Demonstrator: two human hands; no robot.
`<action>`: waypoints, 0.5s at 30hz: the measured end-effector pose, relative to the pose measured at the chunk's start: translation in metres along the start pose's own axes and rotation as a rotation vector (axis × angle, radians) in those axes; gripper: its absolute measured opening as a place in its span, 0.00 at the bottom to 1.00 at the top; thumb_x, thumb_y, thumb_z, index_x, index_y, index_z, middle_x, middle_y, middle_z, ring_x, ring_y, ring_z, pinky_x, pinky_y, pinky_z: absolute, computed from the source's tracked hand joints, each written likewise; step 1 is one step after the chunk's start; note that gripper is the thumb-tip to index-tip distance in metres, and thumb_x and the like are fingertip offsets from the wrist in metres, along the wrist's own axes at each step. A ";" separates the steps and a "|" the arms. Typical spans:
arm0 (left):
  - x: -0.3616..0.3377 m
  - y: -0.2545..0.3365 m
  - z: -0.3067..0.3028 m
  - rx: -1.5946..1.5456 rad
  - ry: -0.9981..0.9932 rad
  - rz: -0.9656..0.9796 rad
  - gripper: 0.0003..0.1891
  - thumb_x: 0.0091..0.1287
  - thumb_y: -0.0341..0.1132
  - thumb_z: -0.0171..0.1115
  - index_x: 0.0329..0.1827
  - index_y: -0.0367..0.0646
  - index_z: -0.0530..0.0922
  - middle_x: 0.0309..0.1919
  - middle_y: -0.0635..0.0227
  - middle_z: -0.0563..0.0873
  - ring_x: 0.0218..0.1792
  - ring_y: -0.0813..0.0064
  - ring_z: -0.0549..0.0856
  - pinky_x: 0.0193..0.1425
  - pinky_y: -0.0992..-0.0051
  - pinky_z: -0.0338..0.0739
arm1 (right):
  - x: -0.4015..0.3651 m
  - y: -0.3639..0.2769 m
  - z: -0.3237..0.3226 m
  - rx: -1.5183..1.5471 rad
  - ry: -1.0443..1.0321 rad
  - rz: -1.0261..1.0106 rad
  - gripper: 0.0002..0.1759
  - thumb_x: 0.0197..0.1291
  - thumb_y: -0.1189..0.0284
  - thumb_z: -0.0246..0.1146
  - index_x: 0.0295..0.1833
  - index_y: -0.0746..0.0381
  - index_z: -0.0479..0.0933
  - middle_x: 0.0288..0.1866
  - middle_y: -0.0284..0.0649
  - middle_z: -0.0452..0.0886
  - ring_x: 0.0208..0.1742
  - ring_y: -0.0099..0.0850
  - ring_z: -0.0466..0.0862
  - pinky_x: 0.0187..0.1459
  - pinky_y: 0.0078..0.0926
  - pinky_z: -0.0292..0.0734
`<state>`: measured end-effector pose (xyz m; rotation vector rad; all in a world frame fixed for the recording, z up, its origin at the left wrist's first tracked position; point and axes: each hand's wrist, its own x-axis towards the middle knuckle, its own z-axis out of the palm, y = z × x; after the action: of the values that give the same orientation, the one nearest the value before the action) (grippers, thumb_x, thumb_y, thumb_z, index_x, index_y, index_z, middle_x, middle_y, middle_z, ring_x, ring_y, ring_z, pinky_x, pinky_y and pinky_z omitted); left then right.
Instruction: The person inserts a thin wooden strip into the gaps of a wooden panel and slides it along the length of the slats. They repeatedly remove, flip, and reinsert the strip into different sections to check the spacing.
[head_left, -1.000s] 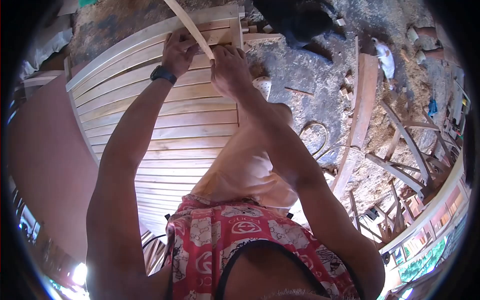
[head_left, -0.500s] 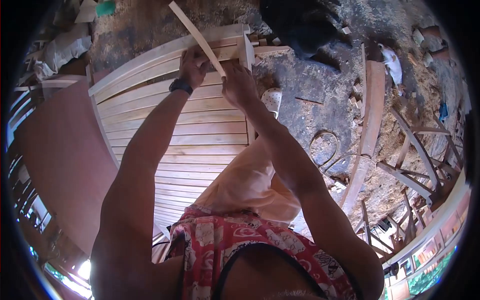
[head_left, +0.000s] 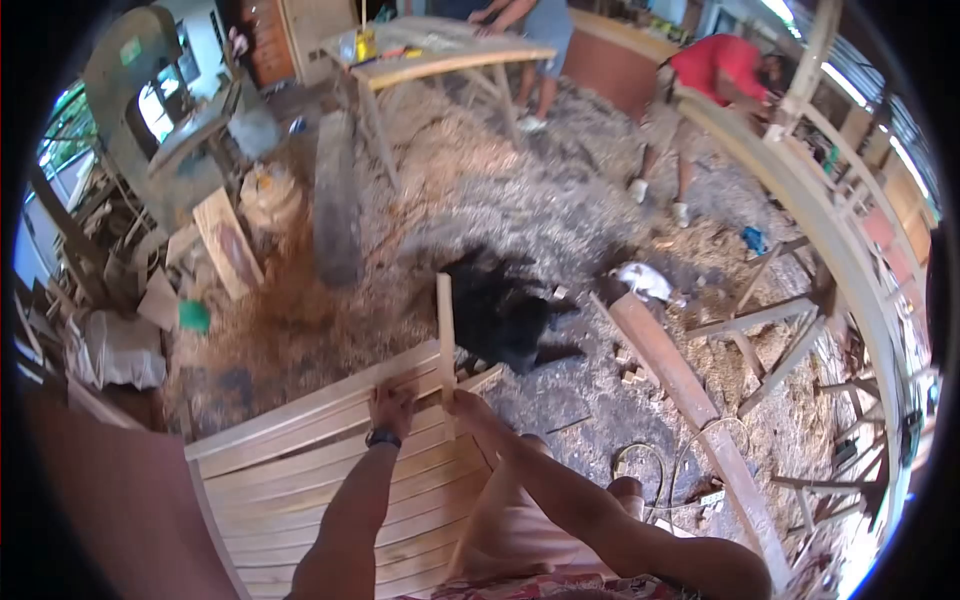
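A pale slatted wooden frame [head_left: 330,490] lies low in front of me, with a gap between its upper slats. My right hand [head_left: 466,408] is closed round a narrow wooden strip [head_left: 446,325], which stands nearly upright in view at the frame's right end. On the slats to the left, my left hand [head_left: 392,408] rests with its fingers bent against the wood near the gap; a dark watch is on that wrist. Whether its fingers hold anything is too blurred to tell.
A black dog [head_left: 500,315] lies just beyond the frame, and a white animal [head_left: 645,282] farther right. A long plank [head_left: 680,370] lies on the floor. Two people stand at the back, one by a worktable [head_left: 450,65], one in red [head_left: 715,68] by curved timber.
The view has tilted up, bringing the room and two people into sight. The strip has swung from leaning left to nearly upright. My left hand is still by the upper slats.
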<state>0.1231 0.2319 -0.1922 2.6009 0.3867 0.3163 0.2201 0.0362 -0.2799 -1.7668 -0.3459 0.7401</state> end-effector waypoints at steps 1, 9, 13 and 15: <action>0.000 0.000 -0.003 -0.014 0.018 0.032 0.08 0.67 0.42 0.72 0.45 0.54 0.93 0.58 0.54 0.80 0.64 0.44 0.77 0.70 0.48 0.73 | -0.019 -0.025 -0.007 -0.013 0.030 -0.022 0.27 0.68 0.54 0.69 0.60 0.67 0.81 0.52 0.52 0.90 0.55 0.51 0.89 0.52 0.46 0.84; -0.002 0.017 0.023 0.253 -0.049 0.113 0.21 0.75 0.44 0.62 0.63 0.40 0.81 0.65 0.53 0.79 0.70 0.47 0.75 0.75 0.48 0.71 | -0.184 -0.098 -0.054 0.226 0.182 -0.051 0.12 0.69 0.66 0.70 0.46 0.67 0.86 0.31 0.34 0.84 0.32 0.21 0.80 0.35 0.24 0.77; 0.000 0.024 0.001 0.272 -0.182 0.134 0.23 0.76 0.47 0.60 0.64 0.36 0.80 0.62 0.48 0.80 0.68 0.46 0.77 0.74 0.49 0.72 | -0.195 -0.089 -0.048 0.263 0.292 -0.046 0.13 0.67 0.65 0.71 0.46 0.65 0.87 0.33 0.36 0.87 0.34 0.25 0.85 0.39 0.28 0.80; -0.003 0.011 0.002 0.061 -0.254 0.083 0.26 0.74 0.47 0.61 0.65 0.34 0.78 0.60 0.43 0.82 0.66 0.43 0.79 0.75 0.49 0.72 | -0.195 -0.093 -0.047 -0.132 0.400 -0.049 0.13 0.66 0.63 0.72 0.47 0.62 0.89 0.36 0.38 0.91 0.40 0.29 0.90 0.44 0.33 0.84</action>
<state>0.1234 0.2209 -0.1889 2.6782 0.2031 -0.0005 0.1140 -0.0813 -0.1252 -1.9735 -0.1688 0.3207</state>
